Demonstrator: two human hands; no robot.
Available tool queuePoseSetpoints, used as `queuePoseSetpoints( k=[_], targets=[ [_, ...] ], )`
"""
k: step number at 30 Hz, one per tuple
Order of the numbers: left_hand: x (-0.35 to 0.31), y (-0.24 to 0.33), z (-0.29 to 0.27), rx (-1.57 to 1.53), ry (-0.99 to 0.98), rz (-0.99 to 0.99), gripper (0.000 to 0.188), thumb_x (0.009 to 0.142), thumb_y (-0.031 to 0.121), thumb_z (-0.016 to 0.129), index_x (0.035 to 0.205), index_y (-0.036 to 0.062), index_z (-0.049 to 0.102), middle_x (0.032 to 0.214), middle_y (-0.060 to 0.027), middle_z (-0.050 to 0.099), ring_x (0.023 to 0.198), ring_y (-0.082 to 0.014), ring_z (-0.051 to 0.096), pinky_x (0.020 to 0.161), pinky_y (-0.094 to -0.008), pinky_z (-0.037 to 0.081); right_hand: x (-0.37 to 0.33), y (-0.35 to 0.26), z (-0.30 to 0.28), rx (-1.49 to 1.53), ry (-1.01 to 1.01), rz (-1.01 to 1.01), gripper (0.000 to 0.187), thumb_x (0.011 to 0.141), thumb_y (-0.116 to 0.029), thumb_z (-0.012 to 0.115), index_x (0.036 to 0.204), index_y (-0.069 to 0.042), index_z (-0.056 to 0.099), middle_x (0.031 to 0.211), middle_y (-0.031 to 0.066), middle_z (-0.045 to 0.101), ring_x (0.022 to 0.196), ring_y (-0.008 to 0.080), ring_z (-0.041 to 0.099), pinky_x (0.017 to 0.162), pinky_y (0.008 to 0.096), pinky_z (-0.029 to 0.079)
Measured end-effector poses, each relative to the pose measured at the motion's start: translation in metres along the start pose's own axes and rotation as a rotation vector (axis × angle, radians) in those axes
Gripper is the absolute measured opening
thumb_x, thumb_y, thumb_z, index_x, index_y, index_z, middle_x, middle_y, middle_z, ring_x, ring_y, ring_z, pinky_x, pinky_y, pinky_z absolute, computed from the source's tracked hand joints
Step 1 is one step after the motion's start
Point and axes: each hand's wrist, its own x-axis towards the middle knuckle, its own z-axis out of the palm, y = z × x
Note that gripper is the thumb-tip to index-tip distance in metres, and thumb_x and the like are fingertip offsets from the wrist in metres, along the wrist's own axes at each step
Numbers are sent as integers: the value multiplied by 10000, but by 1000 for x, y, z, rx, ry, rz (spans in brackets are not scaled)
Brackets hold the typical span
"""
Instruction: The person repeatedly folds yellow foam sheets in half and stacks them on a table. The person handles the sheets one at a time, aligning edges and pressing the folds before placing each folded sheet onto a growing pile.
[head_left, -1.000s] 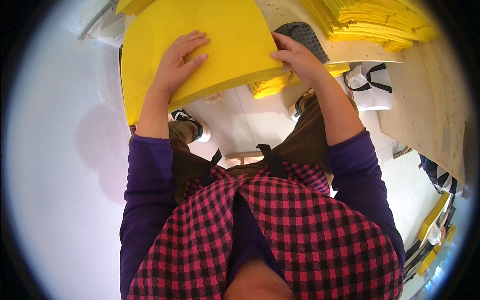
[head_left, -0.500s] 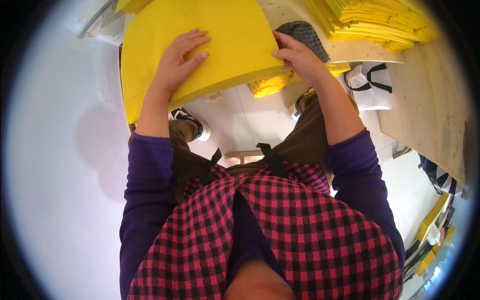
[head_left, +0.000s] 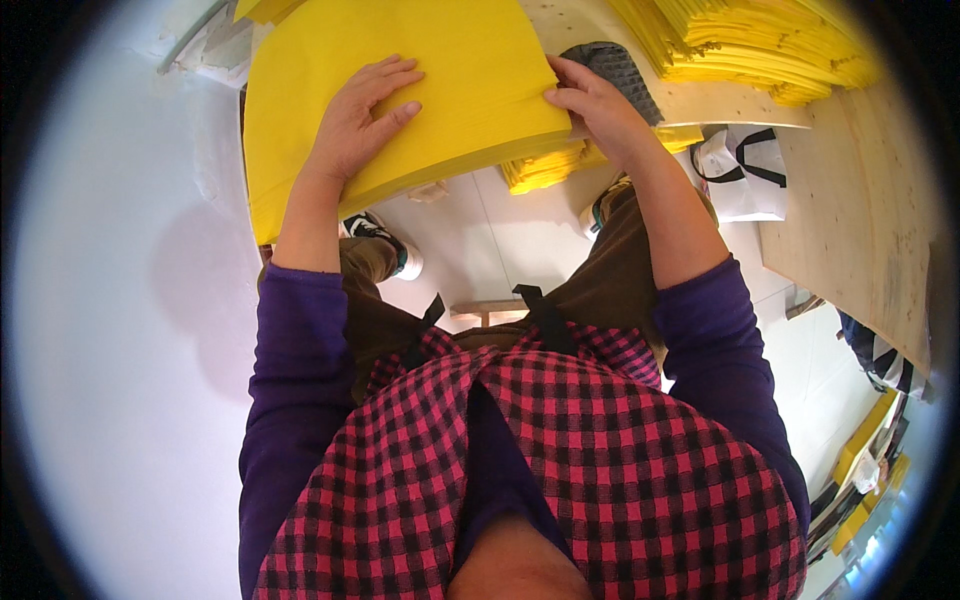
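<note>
A thick stack of yellow sheets point(head_left: 470, 60), soft and cloth-like, lies in front of me with its curved near edge towards my body. My left hand point(head_left: 365, 115) rests flat on top of it, fingers stretched out and thumb apart. At the stack's right edge is my right hand point(head_left: 595, 105), its thumb and forefinger closed on the yellow border near the front corner. The other fingers of that hand are partly hidden. Just beyond it sits a dark grey quilted pad point(head_left: 615, 75).
More yellow sheets point(head_left: 740, 45) are piled on a pale wooden board point(head_left: 850, 190) at the far right. Below the worktop lies another yellow bundle point(head_left: 545, 170). A white bag with black handles point(head_left: 745, 175) stands to the right. A white wall point(head_left: 120, 300) is on the left.
Both hands stay almost where they were. A faint ridge now shows in the yellow surface beside my right hand.
</note>
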Motion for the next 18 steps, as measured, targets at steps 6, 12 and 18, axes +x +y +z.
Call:
queuePoseSetpoints(
  k=[6, 12, 18],
  targets=[
    [0, -1, 0, -36, 0, 14, 378, 837, 281, 646, 1149, 68, 634, 1276, -123, 566, 1269, -293, 446, 1066, -380, 334, 7, 4, 1, -52, 21, -140, 611, 859, -158, 591, 1404, -18, 352, 1331, 135, 494, 1198, 219, 492, 981, 324, 407],
    [1, -4, 1, -27, -3, 26, 379, 835, 279, 647, 1150, 69, 633, 1273, -118, 568, 1268, -293, 446, 1068, -380, 331, 20, 12, 1, -197, 179, -212, 670, 820, -153, 646, 1417, -78, 352, 1327, 166, 493, 1207, 239, 488, 1001, 304, 392],
    [0, -4, 1, -25, 2, 21, 384, 825, 272, 664, 1148, 68, 633, 1268, -112, 571, 1267, -294, 445, 1068, -384, 331, 26, 5, 1, -742, 450, -693, 463, 812, -97, 666, 1250, -223, 584, 1358, 90, 489, 1199, 222, 494, 1005, 332, 389]
  ],
)
